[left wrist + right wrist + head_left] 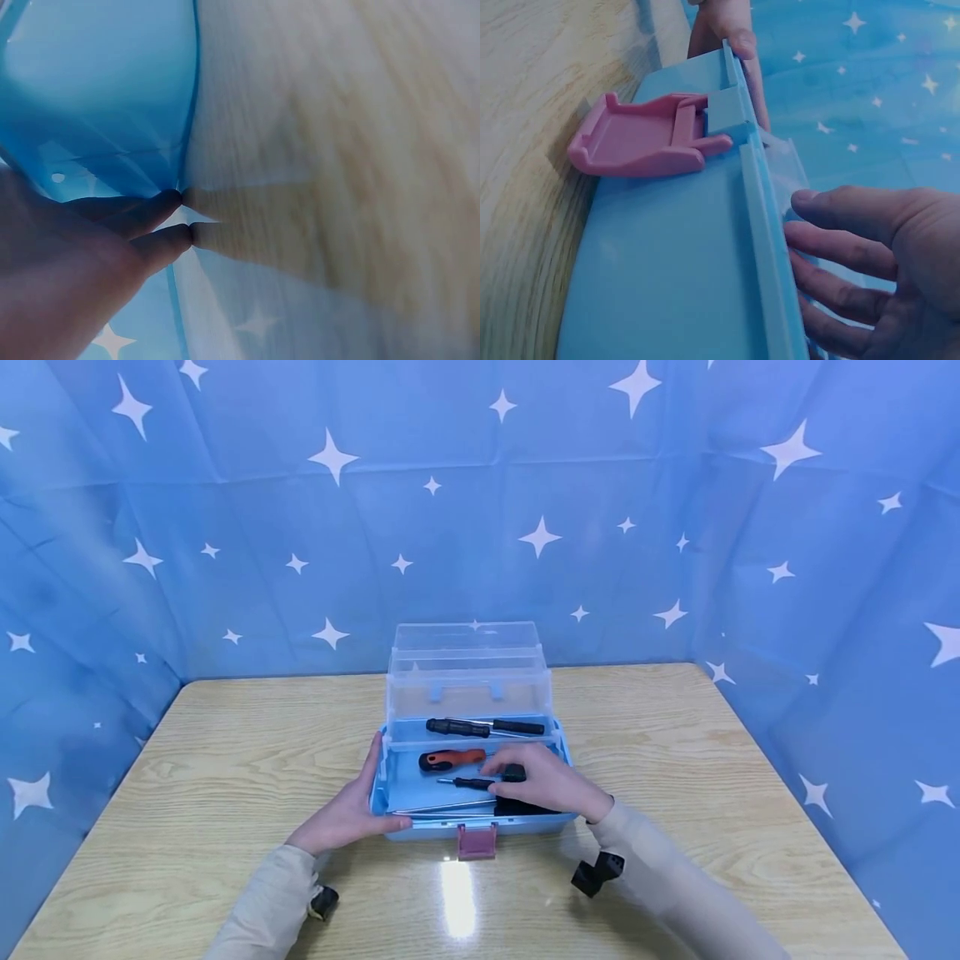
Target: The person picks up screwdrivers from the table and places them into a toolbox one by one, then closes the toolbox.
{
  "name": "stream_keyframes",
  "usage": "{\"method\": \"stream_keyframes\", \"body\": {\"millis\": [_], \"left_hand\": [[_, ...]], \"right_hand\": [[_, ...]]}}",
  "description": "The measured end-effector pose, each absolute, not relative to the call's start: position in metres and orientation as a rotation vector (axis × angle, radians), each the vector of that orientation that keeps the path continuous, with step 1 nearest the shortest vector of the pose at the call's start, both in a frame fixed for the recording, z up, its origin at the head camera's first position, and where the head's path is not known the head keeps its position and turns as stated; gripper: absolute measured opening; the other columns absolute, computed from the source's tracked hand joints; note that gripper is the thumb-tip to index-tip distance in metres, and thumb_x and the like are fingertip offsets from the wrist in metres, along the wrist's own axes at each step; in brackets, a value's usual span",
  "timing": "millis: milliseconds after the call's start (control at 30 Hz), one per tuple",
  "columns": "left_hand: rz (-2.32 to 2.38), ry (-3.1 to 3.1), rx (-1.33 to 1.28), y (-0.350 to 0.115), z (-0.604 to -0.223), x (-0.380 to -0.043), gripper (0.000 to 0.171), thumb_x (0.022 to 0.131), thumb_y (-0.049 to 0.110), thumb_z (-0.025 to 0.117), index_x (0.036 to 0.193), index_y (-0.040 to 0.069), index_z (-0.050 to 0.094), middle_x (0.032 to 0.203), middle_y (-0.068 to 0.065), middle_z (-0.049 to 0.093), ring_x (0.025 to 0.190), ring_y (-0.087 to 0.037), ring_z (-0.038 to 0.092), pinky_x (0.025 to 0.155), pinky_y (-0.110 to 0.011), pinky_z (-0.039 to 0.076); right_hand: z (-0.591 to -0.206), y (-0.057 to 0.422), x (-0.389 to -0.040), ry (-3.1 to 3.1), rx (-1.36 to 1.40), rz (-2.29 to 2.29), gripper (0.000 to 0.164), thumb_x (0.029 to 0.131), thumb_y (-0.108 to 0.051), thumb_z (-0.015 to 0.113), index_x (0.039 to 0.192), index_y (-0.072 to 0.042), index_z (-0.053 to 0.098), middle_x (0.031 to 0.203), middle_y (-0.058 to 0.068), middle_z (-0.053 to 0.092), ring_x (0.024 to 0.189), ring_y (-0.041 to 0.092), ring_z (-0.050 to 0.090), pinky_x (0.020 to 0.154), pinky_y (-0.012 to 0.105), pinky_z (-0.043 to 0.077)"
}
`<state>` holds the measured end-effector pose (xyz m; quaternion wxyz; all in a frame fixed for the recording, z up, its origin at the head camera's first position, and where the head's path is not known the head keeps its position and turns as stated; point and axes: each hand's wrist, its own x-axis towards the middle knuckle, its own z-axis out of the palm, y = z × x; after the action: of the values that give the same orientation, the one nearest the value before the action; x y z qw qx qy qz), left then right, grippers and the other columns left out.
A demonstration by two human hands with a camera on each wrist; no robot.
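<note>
A light-blue toolbox (510,832) with its clear lid (468,664) raised stands in the middle of the table. My left hand (348,810) grips its front left corner, thumb at the front rim and fingers along the left side. Over the right half of the box is my right hand (543,781), fingers apart and slightly bent. Beneath its fingertips lies a small black screwdriver (471,783); contact cannot be made out. In the right wrist view the fingertips of the right hand (870,277) are partly hidden behind the box wall. An orange-and-black-handled tool (453,760) lies just behind.
Two black-handled screwdrivers (517,727) lie at the back of the box. Long metal shafts (450,808) with dark handles run along its front. A pink latch (641,135) hangs down at the front. Wooden table (247,760) surrounds the box; a starry blue curtain (450,527) hangs behind.
</note>
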<state>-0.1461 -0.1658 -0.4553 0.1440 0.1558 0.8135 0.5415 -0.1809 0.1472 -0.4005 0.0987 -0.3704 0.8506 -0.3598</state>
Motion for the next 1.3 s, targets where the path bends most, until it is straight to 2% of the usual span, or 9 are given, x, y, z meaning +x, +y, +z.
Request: {"method": "stream_keyframes", "body": {"millis": [267,400,500,667,767,1000,1200,1300], "left_hand": [[1.55,2.349,0.426,-0.165,-0.454,-0.145,0.123,0.08,0.025,0.08,0.152,0.028,-0.019,0.16,-0.018,0.003,0.141,-0.044,0.015,0.108,-0.06,0.02],[1.539,2.364,0.423,-0.165,-0.454,-0.145,0.123,0.08,0.026,0.081,0.152,0.027,-0.019,0.16,-0.017,0.002,0.141,-0.044,0.015,0.108,-0.061,0.021],[1.519,2.381,0.417,-0.165,-0.453,-0.145,0.123,0.08,0.028,0.081,0.152,0.027,-0.019,0.16,-0.018,0.002,0.141,-0.045,0.015,0.107,-0.061,0.021],[1.533,2.366,0.436,-0.165,-0.452,-0.145,0.123,0.079,0.028,0.081,0.152,0.03,-0.019,0.16,-0.018,0.002,0.14,-0.046,0.017,0.107,-0.061,0.023],[1.543,2.352,0.439,-0.165,-0.451,-0.146,0.124,0.079,0.028,0.081,0.152,0.03,-0.019,0.16,-0.017,0.001,0.14,-0.046,0.017,0.107,-0.061,0.022],[1.497,2.38,0.449,-0.168,-0.449,-0.146,0.125,0.079,0.028,0.081,0.152,0.022,-0.02,0.16,-0.019,-0.001,0.141,-0.045,0.014,0.108,-0.06,0.02],[1.425,2.459,0.45,-0.175,-0.445,-0.149,0.121,0.08,0.028,0.08,0.153,0.015,-0.016,0.159,-0.021,0.001,0.142,-0.041,0.009,0.11,-0.059,0.014],[1.385,2.495,0.444,-0.179,-0.443,-0.151,0.118,0.082,0.028,0.079,0.154,0.014,-0.014,0.158,-0.024,0.006,0.142,-0.042,0.012,0.109,-0.061,0.016]], "right_hand": [[-0.399,0.162,-0.18,2.492,-1.067,-1.13,0.021,0.092,-0.01,0.067,0.111,-0.001,0.069,0.108,0.011,0.067,0.097,0.025,0.062,0.082,0.047,0.051],[-0.397,0.168,-0.181,2.476,-1.052,-1.165,0.022,0.093,-0.011,0.066,0.111,0.0,0.069,0.108,0.012,0.067,0.094,0.021,0.062,0.081,0.045,0.052],[-0.396,0.174,-0.182,2.493,-1.057,-1.167,0.023,0.094,-0.014,0.065,0.111,0.0,0.069,0.108,0.009,0.066,0.094,0.019,0.061,0.08,0.042,0.052],[-0.394,0.184,-0.183,2.543,-1.041,-1.156,0.022,0.094,-0.014,0.064,0.112,-0.002,0.069,0.107,0.004,0.066,0.095,0.019,0.06,0.079,0.043,0.052],[-0.393,0.189,-0.184,2.551,-1.034,-1.16,0.022,0.095,-0.014,0.063,0.113,-0.002,0.069,0.107,0.005,0.066,0.095,0.019,0.059,0.08,0.042,0.052],[-0.392,0.197,-0.186,2.561,-1.061,-1.171,0.02,0.095,-0.011,0.062,0.111,-0.001,0.069,0.105,0.012,0.067,0.092,0.017,0.061,0.079,0.039,0.053],[-0.388,0.204,-0.186,2.593,-1.025,-1.177,0.019,0.095,-0.01,0.061,0.11,-0.002,0.07,0.104,0.011,0.068,0.089,0.015,0.061,0.077,0.036,0.053],[-0.387,0.208,-0.187,2.599,-1.006,-1.194,0.018,0.095,-0.01,0.061,0.109,-0.005,0.071,0.105,0.009,0.068,0.089,0.015,0.061,0.077,0.037,0.053]]}}
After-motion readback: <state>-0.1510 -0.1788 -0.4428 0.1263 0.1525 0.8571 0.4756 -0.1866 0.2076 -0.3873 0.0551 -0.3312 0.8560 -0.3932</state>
